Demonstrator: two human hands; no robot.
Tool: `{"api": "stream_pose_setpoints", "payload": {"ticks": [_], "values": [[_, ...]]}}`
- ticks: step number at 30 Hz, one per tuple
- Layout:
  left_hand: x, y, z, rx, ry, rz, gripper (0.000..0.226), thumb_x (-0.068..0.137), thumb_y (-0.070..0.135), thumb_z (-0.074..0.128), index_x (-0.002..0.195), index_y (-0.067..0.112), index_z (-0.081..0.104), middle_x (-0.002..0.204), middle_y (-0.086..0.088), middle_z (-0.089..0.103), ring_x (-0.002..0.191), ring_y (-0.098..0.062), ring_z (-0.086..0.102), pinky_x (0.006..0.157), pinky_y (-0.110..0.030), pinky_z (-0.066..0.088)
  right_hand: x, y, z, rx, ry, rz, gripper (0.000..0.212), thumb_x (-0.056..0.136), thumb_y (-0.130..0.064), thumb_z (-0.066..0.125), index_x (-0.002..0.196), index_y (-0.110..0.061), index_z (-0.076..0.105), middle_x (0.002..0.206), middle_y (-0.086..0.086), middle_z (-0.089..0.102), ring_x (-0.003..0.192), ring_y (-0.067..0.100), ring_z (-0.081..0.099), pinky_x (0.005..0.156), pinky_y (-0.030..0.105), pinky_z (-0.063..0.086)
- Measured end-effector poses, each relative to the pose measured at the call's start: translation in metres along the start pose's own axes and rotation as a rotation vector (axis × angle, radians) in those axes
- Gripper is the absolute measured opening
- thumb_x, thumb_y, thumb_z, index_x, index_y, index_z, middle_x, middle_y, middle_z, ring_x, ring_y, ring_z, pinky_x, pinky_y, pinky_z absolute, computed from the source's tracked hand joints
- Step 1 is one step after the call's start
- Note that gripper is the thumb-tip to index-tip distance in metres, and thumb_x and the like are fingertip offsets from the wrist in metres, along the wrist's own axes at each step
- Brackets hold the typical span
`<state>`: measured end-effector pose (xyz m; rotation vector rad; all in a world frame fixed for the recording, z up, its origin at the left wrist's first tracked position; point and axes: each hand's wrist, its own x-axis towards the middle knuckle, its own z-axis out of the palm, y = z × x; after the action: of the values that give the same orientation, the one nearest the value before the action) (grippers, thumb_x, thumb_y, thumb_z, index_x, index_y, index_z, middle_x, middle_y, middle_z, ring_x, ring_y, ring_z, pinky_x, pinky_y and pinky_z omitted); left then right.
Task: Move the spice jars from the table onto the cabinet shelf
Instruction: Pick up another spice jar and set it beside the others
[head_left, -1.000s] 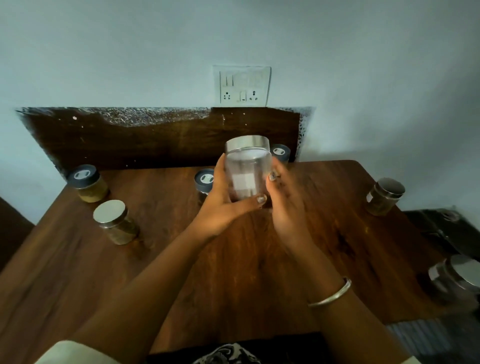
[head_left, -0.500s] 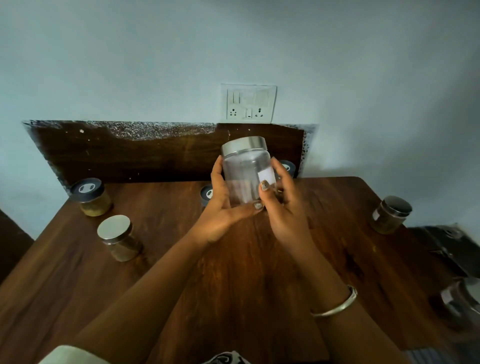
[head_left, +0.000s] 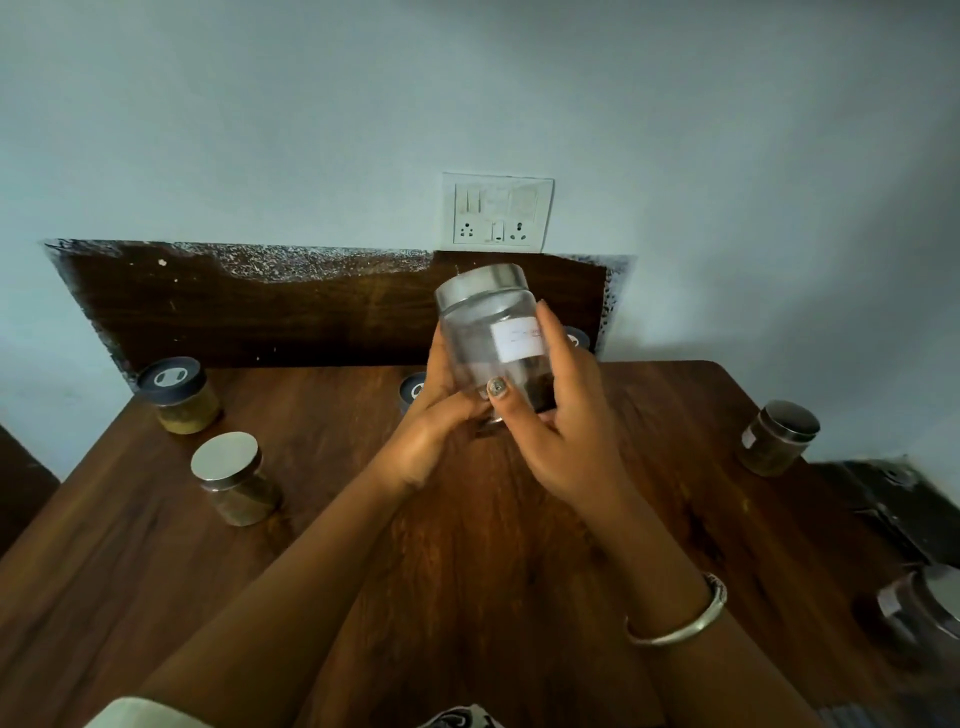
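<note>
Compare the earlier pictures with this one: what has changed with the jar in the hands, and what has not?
The left hand and right hand have turned the clear jar, bringing its white label round to the near right side, and tipped its lid leftward. Both still grip it above the table. The other jars stand where they were.

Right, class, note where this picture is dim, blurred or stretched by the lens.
Head view: dim, soft light, the wall darker toward the right; the lower-right jar smeared and stretched at the frame edge; the held jar sharper, though its label is too soft to read.
</note>
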<state>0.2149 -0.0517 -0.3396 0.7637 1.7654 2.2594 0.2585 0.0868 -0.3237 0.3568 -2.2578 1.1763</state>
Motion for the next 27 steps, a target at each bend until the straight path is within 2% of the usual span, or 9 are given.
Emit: {"api": "stream_pose_setpoints", "payload": {"ticks": [4, 8, 11, 13, 16, 20, 22, 25, 27], "values": [[-0.003, 0.004, -0.002, -0.044, 0.057, 0.020, 0.081, 0.070, 0.020, 0.062, 0.142, 0.017, 0.025, 0.130, -0.007, 0.051, 0.115, -0.021, 0.055, 0.087, -0.030, 0.050, 0.002, -0.007, -0.003, 0.231, -0.056, 0.071, 0.082, 0.079, -0.052, 0.060, 0.147, -0.030, 0.020, 0.131, 0.000, 0.045, 0.122, 0.015, 0.048, 0.092, 0.043, 0.050], [-0.007, 0.014, -0.003, 0.019, 0.039, 0.064, 0.077, 0.071, 0.020, 0.059, 0.140, 0.017, 0.027, 0.132, -0.010, 0.049, 0.119, -0.024, 0.051, 0.088, -0.030, 0.049, 0.002, -0.003, -0.007, 0.368, -0.263, 0.160, 0.095, 0.078, -0.027, 0.067, 0.150, -0.023, 0.006, 0.124, -0.031, 0.051, 0.116, -0.004, 0.052, 0.090, 0.020, 0.049], [-0.008, 0.018, -0.005, 0.106, 0.036, 0.063, 0.086, 0.076, 0.017, 0.057, 0.148, 0.021, 0.012, 0.131, -0.002, 0.052, 0.118, -0.017, 0.053, 0.088, -0.024, 0.049, 0.000, -0.006, -0.005, 0.380, -0.235, 0.187, 0.100, 0.077, -0.022, 0.072, 0.150, -0.026, 0.003, 0.131, -0.013, 0.049, 0.118, 0.005, 0.053, 0.092, 0.033, 0.051], [-0.010, 0.019, -0.007, 0.175, 0.034, 0.055, 0.087, 0.081, 0.016, 0.054, 0.148, 0.030, 0.002, 0.123, 0.001, 0.054, 0.113, -0.014, 0.056, 0.087, -0.023, 0.050, 0.000, -0.007, -0.004, 0.380, -0.180, 0.198, 0.105, 0.075, -0.028, 0.074, 0.150, -0.026, 0.001, 0.130, -0.010, 0.046, 0.120, 0.004, 0.051, 0.091, 0.031, 0.051], [-0.013, 0.025, -0.009, 0.249, -0.030, 0.086, 0.093, 0.081, 0.016, 0.056, 0.146, 0.034, -0.009, 0.131, 0.001, 0.050, 0.120, -0.023, 0.052, 0.099, -0.037, 0.046, 0.001, -0.009, -0.006, 0.377, -0.245, 0.188, 0.112, 0.072, -0.035, 0.073, 0.149, -0.027, -0.007, 0.126, -0.018, 0.046, 0.116, -0.003, 0.052, 0.087, 0.023, 0.051], [-0.015, 0.033, -0.015, 0.277, -0.021, 0.096, 0.098, 0.078, 0.015, 0.061, 0.146, 0.035, -0.006, 0.132, -0.011, 0.048, 0.120, -0.031, 0.051, 0.099, -0.042, 0.046, 0.006, -0.010, -0.020, 0.420, -0.348, 0.198, 0.104, 0.074, -0.035, 0.071, 0.146, -0.042, -0.003, 0.131, -0.012, 0.051, 0.122, 0.006, 0.052, 0.095, 0.031, 0.049], [-0.017, 0.034, -0.018, 0.276, -0.023, 0.098, 0.095, 0.079, 0.013, 0.058, 0.147, 0.032, -0.005, 0.133, -0.003, 0.048, 0.123, -0.027, 0.050, 0.100, -0.042, 0.045, 0.010, -0.012, -0.027, 0.405, -0.365, 0.199, 0.103, 0.070, -0.045, 0.073, 0.143, -0.049, 0.000, 0.134, -0.006, 0.052, 0.120, 0.012, 0.055, 0.096, 0.038, 0.049], [-0.020, 0.036, -0.020, 0.278, -0.037, 0.091, 0.094, 0.081, 0.017, 0.060, 0.148, 0.029, -0.005, 0.131, 0.013, 0.049, 0.126, -0.020, 0.048, 0.105, -0.046, 0.040, 0.015, -0.015, -0.032, 0.313, -0.404, 0.180, 0.104, 0.064, -0.058, 0.072, 0.138, -0.059, -0.001, 0.122, -0.027, 0.054, 0.104, 0.018, 0.065, 0.088, 0.048, 0.053], [-0.021, 0.038, -0.021, 0.296, -0.045, 0.090, 0.095, 0.079, 0.027, 0.060, 0.148, 0.029, -0.006, 0.133, 0.022, 0.047, 0.129, -0.015, 0.045, 0.106, -0.044, 0.039, 0.016, -0.016, -0.033, 0.237, -0.416, 0.161, 0.102, 0.063, -0.064, 0.069, 0.136, -0.063, -0.003, 0.119, -0.024, 0.058, 0.089, 0.017, 0.070, 0.080, 0.047, 0.056]]}}
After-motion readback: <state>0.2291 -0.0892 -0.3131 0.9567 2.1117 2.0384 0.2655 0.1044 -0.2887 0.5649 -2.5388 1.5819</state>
